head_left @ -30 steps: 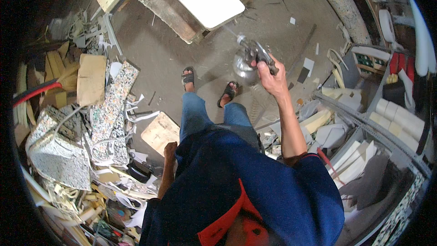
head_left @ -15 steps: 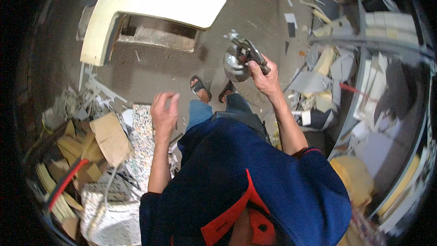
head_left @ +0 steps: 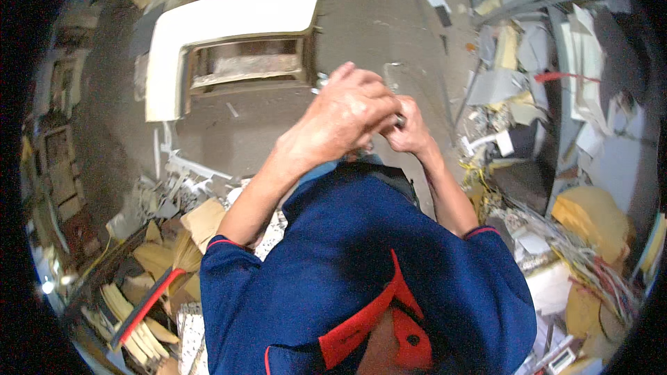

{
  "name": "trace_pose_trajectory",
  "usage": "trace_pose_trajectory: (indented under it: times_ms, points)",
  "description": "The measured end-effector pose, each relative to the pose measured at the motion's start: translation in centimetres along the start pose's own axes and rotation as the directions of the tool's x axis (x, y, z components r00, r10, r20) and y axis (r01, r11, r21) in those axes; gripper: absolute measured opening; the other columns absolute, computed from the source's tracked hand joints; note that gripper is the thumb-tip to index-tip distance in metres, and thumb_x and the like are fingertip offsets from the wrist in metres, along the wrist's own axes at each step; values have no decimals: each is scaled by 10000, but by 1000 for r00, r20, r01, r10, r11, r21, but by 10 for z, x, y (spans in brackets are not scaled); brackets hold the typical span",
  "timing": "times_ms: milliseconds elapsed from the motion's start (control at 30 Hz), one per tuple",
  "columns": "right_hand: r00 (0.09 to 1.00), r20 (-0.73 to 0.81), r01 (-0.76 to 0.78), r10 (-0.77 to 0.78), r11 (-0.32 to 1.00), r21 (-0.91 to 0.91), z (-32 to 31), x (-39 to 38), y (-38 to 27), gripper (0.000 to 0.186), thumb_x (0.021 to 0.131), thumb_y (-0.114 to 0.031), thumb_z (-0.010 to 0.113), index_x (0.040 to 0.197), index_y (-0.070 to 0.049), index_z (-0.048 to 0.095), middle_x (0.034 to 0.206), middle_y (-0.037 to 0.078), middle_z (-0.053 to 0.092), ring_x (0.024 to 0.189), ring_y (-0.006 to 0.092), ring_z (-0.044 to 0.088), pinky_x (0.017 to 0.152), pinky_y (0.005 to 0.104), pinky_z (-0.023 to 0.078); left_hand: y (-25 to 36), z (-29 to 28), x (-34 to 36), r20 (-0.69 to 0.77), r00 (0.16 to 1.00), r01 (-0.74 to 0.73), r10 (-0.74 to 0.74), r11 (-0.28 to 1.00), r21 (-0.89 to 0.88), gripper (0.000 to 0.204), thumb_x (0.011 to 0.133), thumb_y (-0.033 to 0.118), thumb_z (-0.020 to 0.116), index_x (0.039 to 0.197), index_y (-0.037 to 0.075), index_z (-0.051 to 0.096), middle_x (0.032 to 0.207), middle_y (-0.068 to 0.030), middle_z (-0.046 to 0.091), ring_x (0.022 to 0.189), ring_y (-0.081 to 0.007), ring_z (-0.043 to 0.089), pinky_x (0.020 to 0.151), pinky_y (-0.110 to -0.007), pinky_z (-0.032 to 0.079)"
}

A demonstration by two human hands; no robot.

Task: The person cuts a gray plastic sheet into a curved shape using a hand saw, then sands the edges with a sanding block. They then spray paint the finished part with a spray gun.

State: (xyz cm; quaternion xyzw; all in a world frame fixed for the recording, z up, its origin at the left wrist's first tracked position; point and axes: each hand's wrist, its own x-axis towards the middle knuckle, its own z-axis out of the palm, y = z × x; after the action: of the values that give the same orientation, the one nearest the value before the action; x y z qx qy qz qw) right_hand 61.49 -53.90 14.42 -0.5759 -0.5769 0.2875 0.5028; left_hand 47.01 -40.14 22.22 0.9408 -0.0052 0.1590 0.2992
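Note:
My left hand reaches across the centre with bent fingers over a metal spray gun, covering most of it; only small shiny parts show at the hands' edges. My right hand is closed on the gun, its fingertips partly behind my left hand. Beyond them a white L-shaped padded panel rests on a low, worn wooden frame.
Offcuts of foam and card lie heaped at lower left beside a red-and-black strip. On the right, a grey metal rack holds white and grey sheets, with a yellow foam lump and tangled strips below.
My left hand has risen from low at the left to cover the spray gun in my right hand. The view has shifted, bringing the white panel further toward the left.

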Motion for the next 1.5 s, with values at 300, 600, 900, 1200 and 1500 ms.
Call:
trace_pose_trajectory:
  times_ms: [300,600,900,1200,1500]
  points:
    - [983,-151,-73,105,976,204,57,-35,-4,325,734,-75,620,1048,-31,694,999,106,730,905,196,703,800,330,538,-4,9,-33,-57,997,-66,56,981,-184,229,788,210,761,993,132,697,963,-47,668,1040,-288,603,991,-524,428]
    - [612,-721,-367,325,924,104,194,21,8,364,955,-190,663,1241,28,606,817,47,660,720,88,581,634,263,479,-107,-38,-167,-41,994,98,-106,982,-162,558,787,319,820,1259,76,649,1319,-160,622,1241,-354,579,1052,-465,448]
    - [348,-846,-598,404,791,131,247,90,39,481,952,-371,661,1220,28,644,757,119,673,699,180,633,651,364,509,-242,-65,-545,360,432,815,-827,529,238,423,852,240,743,1189,2,650,1156,-236,671,1097,-428,626,947,-506,487]
    - [407,-859,-569,311,822,28,254,113,45,358,993,-353,619,870,-17,646,709,9,620,661,95,549,604,288,449,-270,-42,-743,311,-110,965,-944,-176,-193,372,924,279,691,1130,-30,663,1016,-113,710,885,-176,648,783,-319,512]
    - [425,-801,-562,423,816,132,270,105,16,392,1000,-374,608,925,1,695,693,34,631,651,117,569,605,299,455,-271,-37,-668,359,77,938,-930,-55,-343,354,974,324,648,1039,-25,646,876,-33,645,777,-127,570,700,-298,468]
